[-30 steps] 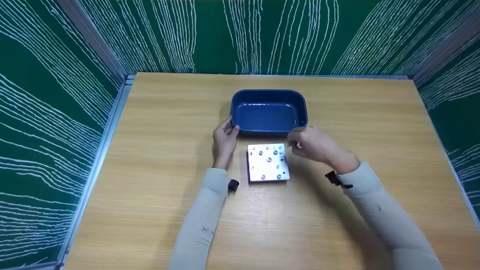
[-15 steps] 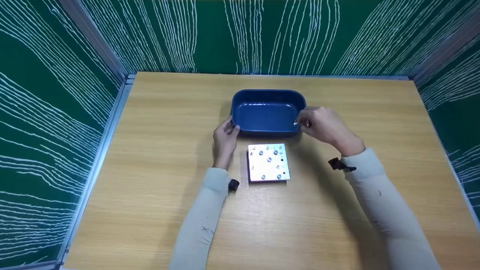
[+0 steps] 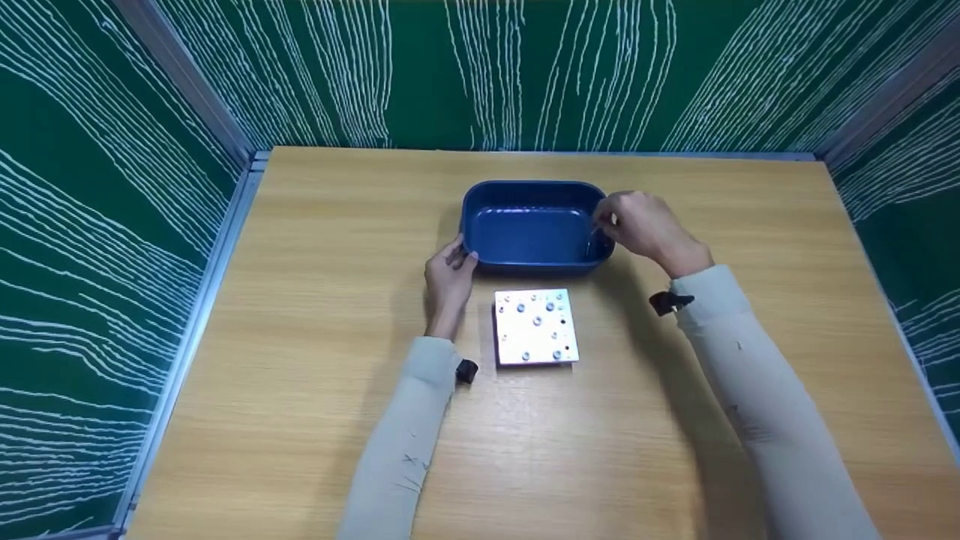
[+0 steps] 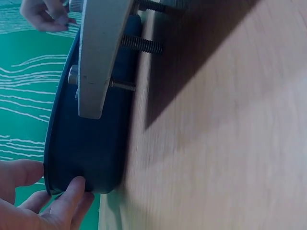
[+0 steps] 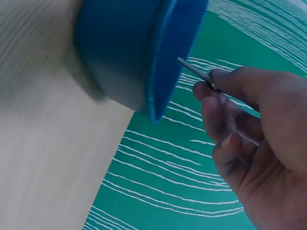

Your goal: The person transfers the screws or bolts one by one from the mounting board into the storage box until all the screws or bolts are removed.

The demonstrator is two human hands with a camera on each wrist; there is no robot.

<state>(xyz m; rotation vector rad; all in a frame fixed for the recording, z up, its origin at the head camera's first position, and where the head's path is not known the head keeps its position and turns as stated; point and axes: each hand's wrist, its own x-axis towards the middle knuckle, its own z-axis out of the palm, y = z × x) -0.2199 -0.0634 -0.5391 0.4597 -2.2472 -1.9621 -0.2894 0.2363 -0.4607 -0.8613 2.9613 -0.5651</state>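
My right hand (image 3: 641, 225) is over the right end of a blue plastic bin (image 3: 536, 266). Between thumb and fingertip it pinches a thin threaded screw (image 5: 194, 71), whose free end points toward the bin's opening in the right wrist view. My left hand (image 3: 448, 289) holds the bin's near left corner, thumb on one side and fingers on the other; the left wrist view shows its fingers (image 4: 69, 201) against the outer wall. In front of the bin lies a square metal plate (image 3: 517, 330) with several screws set in it. Their threaded shanks (image 4: 141, 44) stick out underneath.
The wooden table (image 3: 315, 300) carries the bin and plate. Green walls (image 3: 420, 75) with white wavy lines stand behind and at both sides, with metal frame rails (image 3: 202, 322) along the table's edges. Each wrist wears a small black camera (image 3: 466, 370).
My right hand has moved from the plate's upper right corner up to the bin's right end, carrying the screw. The left hand, bin and plate have stayed in place.
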